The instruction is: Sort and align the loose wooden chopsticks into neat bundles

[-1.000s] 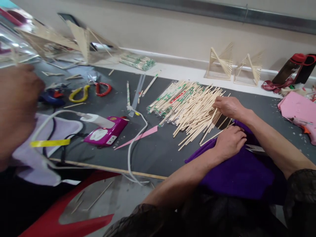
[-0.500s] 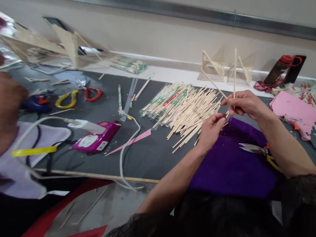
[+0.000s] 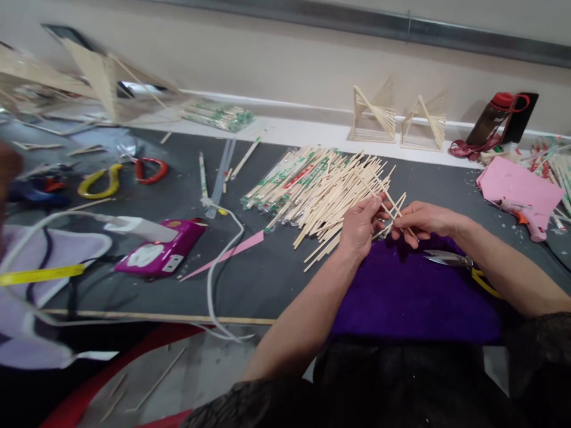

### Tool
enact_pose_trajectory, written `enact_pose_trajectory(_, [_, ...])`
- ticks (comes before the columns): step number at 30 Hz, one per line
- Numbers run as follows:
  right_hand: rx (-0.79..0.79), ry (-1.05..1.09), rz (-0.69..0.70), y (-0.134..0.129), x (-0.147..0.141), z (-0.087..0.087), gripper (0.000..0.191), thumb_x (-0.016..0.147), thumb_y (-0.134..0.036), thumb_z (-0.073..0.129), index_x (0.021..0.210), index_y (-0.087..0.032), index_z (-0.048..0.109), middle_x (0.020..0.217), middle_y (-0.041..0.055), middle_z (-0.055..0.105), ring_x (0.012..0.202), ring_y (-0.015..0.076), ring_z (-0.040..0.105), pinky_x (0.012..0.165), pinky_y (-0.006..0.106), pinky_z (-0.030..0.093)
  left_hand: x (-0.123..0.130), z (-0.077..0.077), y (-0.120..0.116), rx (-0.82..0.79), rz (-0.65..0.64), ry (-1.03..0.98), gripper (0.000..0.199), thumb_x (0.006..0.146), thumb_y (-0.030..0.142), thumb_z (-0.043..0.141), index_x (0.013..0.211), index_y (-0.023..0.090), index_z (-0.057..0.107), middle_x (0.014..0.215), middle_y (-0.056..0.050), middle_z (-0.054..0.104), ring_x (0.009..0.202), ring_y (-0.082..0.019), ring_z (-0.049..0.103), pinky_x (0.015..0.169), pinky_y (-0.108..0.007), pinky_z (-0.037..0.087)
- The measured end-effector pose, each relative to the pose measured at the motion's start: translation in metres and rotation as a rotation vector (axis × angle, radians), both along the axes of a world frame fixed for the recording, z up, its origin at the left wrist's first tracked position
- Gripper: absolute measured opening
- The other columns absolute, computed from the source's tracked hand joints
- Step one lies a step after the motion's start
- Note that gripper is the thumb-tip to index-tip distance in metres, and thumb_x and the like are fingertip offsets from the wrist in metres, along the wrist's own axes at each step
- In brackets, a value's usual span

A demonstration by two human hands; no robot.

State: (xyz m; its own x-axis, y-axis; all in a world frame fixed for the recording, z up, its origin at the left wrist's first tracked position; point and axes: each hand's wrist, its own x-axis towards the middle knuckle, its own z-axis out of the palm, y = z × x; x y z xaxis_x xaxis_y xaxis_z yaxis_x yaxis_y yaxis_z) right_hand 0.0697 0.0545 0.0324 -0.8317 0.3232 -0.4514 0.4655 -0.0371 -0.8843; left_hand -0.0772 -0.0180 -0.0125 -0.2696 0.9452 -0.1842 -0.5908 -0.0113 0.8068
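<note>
My left hand (image 3: pixel 360 224) is closed, its thumb and fingers pinching thin wooden chopsticks (image 3: pixel 398 209). To its right, my right hand (image 3: pixel 422 221) also grips chopsticks between thumb and fingertips. The held sticks cross each other between both hands, above the far edge of a purple cloth (image 3: pixel 414 297). Just beyond my left hand lies a heap of loose chopsticks (image 3: pixel 339 199), beside several wrapped chopsticks (image 3: pixel 285 178). Scissors (image 3: pixel 450 259) with yellow handles rest on the cloth below my right forearm.
Two stick frames (image 3: pixel 375 116) stand along the wall, left of a dark bottle (image 3: pixel 488 122) with a red cap. A pink glue gun (image 3: pixel 530 220) lies at right. Leftward are a purple power box (image 3: pixel 160 249), a white cable (image 3: pixel 212 285) and yellow-handled pliers (image 3: pixel 100 181).
Both hands have come lower and toward me. The sticks in my right hand stood upright and slanted before; now the held sticks lie crossed between my hands. The view has shifted slightly right.
</note>
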Motion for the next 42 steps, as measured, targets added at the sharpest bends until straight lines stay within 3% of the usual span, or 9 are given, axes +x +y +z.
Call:
enact_pose_trajectory(9, [0.011, -0.038, 0.039, -0.001, -0.002, -0.004, 0.034, 0.085, -0.040, 0.054, 0.074, -0.011, 0.069, 0.042, -0.0001, 0.058, 0.031, 0.0041, 0.038, 0.033, 0.017, 0.022, -0.006, 0.000, 0.001, -0.082, -0.115, 0.009, 0.025, 0.064, 0.029, 0.079, 0.083, 0.012, 0.072, 0.061, 0.001, 0.064, 0.047, -0.004, 0.054, 0.041, -0.012, 0.042])
enact_pose_trajectory(13, [0.057, 0.004, -0.152, -0.001, 0.002, -0.004, 0.044, 0.086, -0.053, 0.052, 0.082, -0.012, 0.070, 0.058, 0.0045, 0.067, 0.037, 0.0047, 0.046, 0.034, 0.018, 0.022, -0.010, 0.002, 0.005, -0.115, -0.018, -0.038, 0.014, 0.068, 0.022, 0.076, 0.076, 0.013, 0.071, 0.057, 0.002, 0.062, 0.045, -0.003, 0.053, 0.041, -0.012, 0.044])
enact_pose_trajectory(17, [0.131, 0.067, -0.346, 0.001, 0.008, -0.010, 0.037, 0.085, -0.048, 0.055, 0.081, -0.014, 0.069, 0.062, 0.0042, 0.067, 0.041, 0.0052, 0.048, 0.036, 0.019, 0.022, -0.011, 0.005, 0.006, -0.125, 0.041, -0.026, 0.013, 0.068, 0.022, 0.075, 0.075, 0.012, 0.070, 0.057, 0.001, 0.062, 0.044, -0.004, 0.053, 0.040, -0.012, 0.043])
enact_pose_trajectory(21, [0.206, 0.117, -0.286, -0.003, 0.006, -0.016, 0.019, 0.076, -0.035, 0.067, 0.074, -0.015, 0.066, 0.065, 0.0006, 0.066, 0.047, 0.0048, 0.048, 0.043, 0.018, 0.030, -0.008, 0.004, 0.005, -0.105, 0.064, 0.066, 0.020, 0.064, 0.027, 0.078, 0.075, 0.012, 0.071, 0.059, 0.001, 0.064, 0.046, -0.004, 0.055, 0.042, -0.014, 0.043])
enact_pose_trajectory(26, [0.220, 0.107, -0.241, -0.005, 0.004, -0.019, 0.020, 0.075, -0.034, 0.067, 0.069, -0.015, 0.065, 0.062, 0.0001, 0.064, 0.046, 0.0052, 0.046, 0.045, 0.020, 0.033, -0.011, 0.006, 0.007, -0.103, 0.160, 0.088, 0.020, 0.064, 0.030, 0.079, 0.071, 0.013, 0.069, 0.057, 0.003, 0.062, 0.045, -0.003, 0.053, 0.041, -0.012, 0.042])
enact_pose_trajectory(30, [0.101, 0.119, -0.321, -0.003, 0.009, -0.019, 0.021, 0.075, -0.036, 0.067, 0.075, -0.015, 0.068, 0.064, 0.0013, 0.066, 0.044, 0.0043, 0.045, 0.039, 0.018, 0.024, -0.019, 0.009, 0.008, -0.091, 0.237, 0.046, 0.018, 0.064, 0.028, 0.079, 0.069, 0.014, 0.069, 0.055, 0.004, 0.061, 0.044, -0.003, 0.052, 0.041, -0.012, 0.042])
enact_pose_trajectory(35, [-0.077, 0.126, -0.393, -0.003, 0.012, -0.022, 0.022, 0.077, -0.036, 0.064, 0.079, -0.014, 0.069, 0.065, 0.0027, 0.066, 0.044, 0.0043, 0.045, 0.036, 0.018, 0.020, -0.022, 0.008, 0.008, -0.051, 0.222, 0.024, 0.018, 0.063, 0.027, 0.080, 0.071, 0.014, 0.070, 0.053, 0.004, 0.060, 0.044, -0.003, 0.053, 0.042, -0.012, 0.045])
enact_pose_trajectory(38, [-0.020, 0.100, -0.415, -0.004, 0.011, -0.026, 0.016, 0.074, -0.031, 0.066, 0.072, -0.015, 0.066, 0.061, 0.0004, 0.064, 0.043, 0.0037, 0.043, 0.036, 0.018, 0.020, -0.021, 0.006, 0.007, -0.035, 0.187, 0.048, 0.022, 0.061, 0.030, 0.081, 0.073, 0.014, 0.070, 0.055, 0.003, 0.061, 0.046, -0.003, 0.054, 0.043, -0.013, 0.045])
enact_pose_trajectory(42, [0.181, 0.065, -0.424, -0.006, 0.008, -0.031, 0.017, 0.073, -0.028, 0.066, 0.063, -0.016, 0.060, 0.055, -0.0021, 0.059, 0.042, 0.0039, 0.043, 0.040, 0.019, 0.027, -0.019, 0.005, 0.007, -0.039, 0.163, 0.141, 0.027, 0.058, 0.034, 0.082, 0.068, 0.013, 0.069, 0.055, 0.003, 0.061, 0.047, -0.004, 0.055, 0.043, -0.013, 0.044])
